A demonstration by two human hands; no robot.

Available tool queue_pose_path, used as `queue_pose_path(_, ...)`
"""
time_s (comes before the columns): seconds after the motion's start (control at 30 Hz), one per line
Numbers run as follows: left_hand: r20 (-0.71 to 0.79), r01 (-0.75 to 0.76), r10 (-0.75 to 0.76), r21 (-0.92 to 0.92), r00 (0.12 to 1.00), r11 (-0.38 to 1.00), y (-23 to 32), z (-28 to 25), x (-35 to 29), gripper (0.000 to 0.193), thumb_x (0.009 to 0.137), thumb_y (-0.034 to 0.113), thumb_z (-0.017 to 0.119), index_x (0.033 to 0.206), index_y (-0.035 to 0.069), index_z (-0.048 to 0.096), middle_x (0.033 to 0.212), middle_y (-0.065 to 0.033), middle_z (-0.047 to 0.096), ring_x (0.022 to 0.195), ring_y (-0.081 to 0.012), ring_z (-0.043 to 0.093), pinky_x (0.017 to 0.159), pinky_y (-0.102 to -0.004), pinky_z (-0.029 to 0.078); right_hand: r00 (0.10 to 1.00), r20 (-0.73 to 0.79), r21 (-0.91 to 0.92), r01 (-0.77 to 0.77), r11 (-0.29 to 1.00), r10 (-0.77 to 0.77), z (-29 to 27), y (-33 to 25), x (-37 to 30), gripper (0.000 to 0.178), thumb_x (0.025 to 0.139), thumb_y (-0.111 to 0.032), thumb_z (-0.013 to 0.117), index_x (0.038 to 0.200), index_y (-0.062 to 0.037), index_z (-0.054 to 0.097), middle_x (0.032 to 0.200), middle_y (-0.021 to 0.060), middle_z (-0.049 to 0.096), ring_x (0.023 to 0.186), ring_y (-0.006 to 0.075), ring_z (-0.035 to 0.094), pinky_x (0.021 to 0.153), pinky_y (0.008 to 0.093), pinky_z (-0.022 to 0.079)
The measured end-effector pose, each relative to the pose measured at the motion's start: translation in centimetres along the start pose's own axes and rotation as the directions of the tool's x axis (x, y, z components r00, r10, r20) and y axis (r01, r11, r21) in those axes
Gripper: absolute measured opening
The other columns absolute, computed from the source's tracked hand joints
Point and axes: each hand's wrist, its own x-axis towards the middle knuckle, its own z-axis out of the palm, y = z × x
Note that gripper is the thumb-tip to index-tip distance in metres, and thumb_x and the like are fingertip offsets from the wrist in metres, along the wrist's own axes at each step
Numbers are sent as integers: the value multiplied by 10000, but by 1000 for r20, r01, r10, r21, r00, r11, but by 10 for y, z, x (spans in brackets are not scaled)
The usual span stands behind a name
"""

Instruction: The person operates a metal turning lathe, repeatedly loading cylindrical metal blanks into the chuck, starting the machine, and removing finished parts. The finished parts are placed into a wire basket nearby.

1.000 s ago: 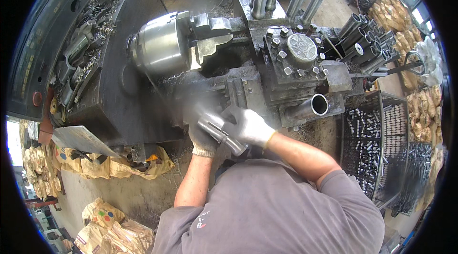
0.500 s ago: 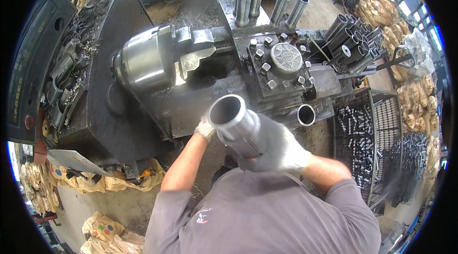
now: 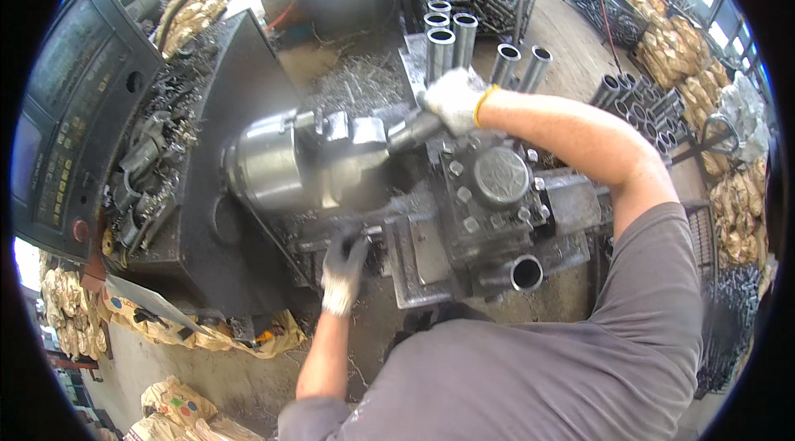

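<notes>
My right hand [image 3: 455,103], in a white glove with a yellow cuff edge, is closed round a grey metal tube [image 3: 412,131]. The far end of that tube meets the jaws [image 3: 356,136] of the lathe chuck [image 3: 269,161]; how deep it sits between them cannot be seen. Lower down, my gloved left hand [image 3: 342,271] is curled by a short bright rod end [image 3: 374,231] at the machine's front. Its dark fingertips blend into the background, so what they grip is unclear. The bolted tool post [image 3: 502,176] stands just right of the chuck.
Several upright tubes [image 3: 441,48] stand behind the tool post, and more tubes [image 3: 638,106] cluster at right. Another tube [image 3: 525,273] lies at the front. A control panel [image 3: 66,126] and a chip-covered housing [image 3: 157,168] flank the left. Wrapped bundles [image 3: 737,217] line the right.
My right hand has carried the tube from in front of my chest forward to the chuck jaws. My left hand has left the tube's side and rests lower, by the rod.
</notes>
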Motion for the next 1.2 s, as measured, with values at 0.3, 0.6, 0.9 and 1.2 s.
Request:
queue_pose_path(0.3, -375, 227, -713, -771, 592, 595, -165, -121, -165, 311, 1045, 386, 660, 1150, 96, 693, 963, -32, 705, 934, -214, 698, 777, -400, 554, 984, 154, 409, 21, 912, -92, 59, -33, 62, 611, 681, -407, 891, 1136, -17, 775, 1111, 213, 802, 990, 345, 784, 883, 439, 621)
queue_pose_path(0.6, -413, -96, -785, -903, 462, 419, -140, -165, -156, 471, 1068, 599, 534, 822, 198, 554, 669, 60, 473, 557, -119, 412, 521, -304, 354, 853, 520, 487, -244, 839, -54, 41, -5, 63, 521, 802, -413, 856, 1129, -13, 792, 969, 128, 815, 855, 237, 775, 780, 393, 620)
queue_pose_path(0.9, -421, 32, -739, -859, 526, 512, -183, -191, -165, 372, 1114, 491, 555, 879, 202, 548, 692, 54, 449, 539, -127, 382, 485, -296, 344, 977, 191, 774, -92, 626, -93, 47, -21, 63, 770, 746, -406, 909, 1340, 13, 655, 1019, 145, 802, 861, 233, 755, 743, 362, 608)
queue_pose_path(1.2, -905, 370, 155, 312, 397, 875, -132, -204, -178, 445, 1094, 334, 635, 1356, -25, 615, 1045, -137, 712, 868, -251, 704, 788, -394, 602, 867, -240, 844, -37, 536, 437, -12, -13, -98, 553, 918, -289, 813, 1382, -17, 684, 1085, 148, 796, 980, 226, 762, 935, 378, 586)
